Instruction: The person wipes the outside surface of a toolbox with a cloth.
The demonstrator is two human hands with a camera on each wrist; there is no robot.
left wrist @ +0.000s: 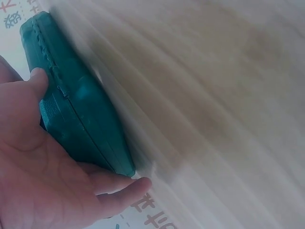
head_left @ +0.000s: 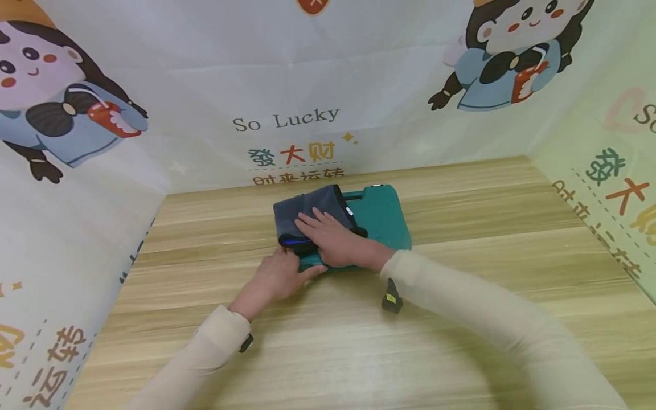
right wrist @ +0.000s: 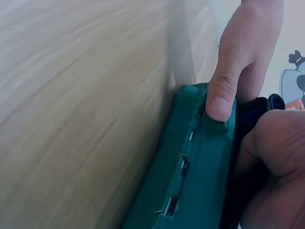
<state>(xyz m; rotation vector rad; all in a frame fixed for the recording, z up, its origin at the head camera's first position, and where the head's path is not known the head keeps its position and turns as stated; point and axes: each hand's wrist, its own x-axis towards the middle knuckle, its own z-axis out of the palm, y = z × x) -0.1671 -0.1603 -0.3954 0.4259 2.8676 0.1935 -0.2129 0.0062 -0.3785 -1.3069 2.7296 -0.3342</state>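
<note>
A green plastic case (head_left: 381, 213) lies flat on the table, and a folded dark grey cloth (head_left: 312, 205) with black edging and a blue inner side covers its left part. My right hand (head_left: 333, 236) rests on the cloth with its fingers spread. At the case's near left corner my left hand (head_left: 279, 276) holds it, thumb along the front side. In the left wrist view that hand's visible fingers (left wrist: 119, 191) reach past the case's end. In the right wrist view the left thumb (right wrist: 221, 102) presses the case's seamed side; some left fingers are hidden.
The wood-grain table (head_left: 328, 341) extends around the case. Printed white sheets (head_left: 205, 85) stand along its back and sides, and the case lies near the back one. A dark strap-like piece (head_left: 392, 299) hangs at the right cuff.
</note>
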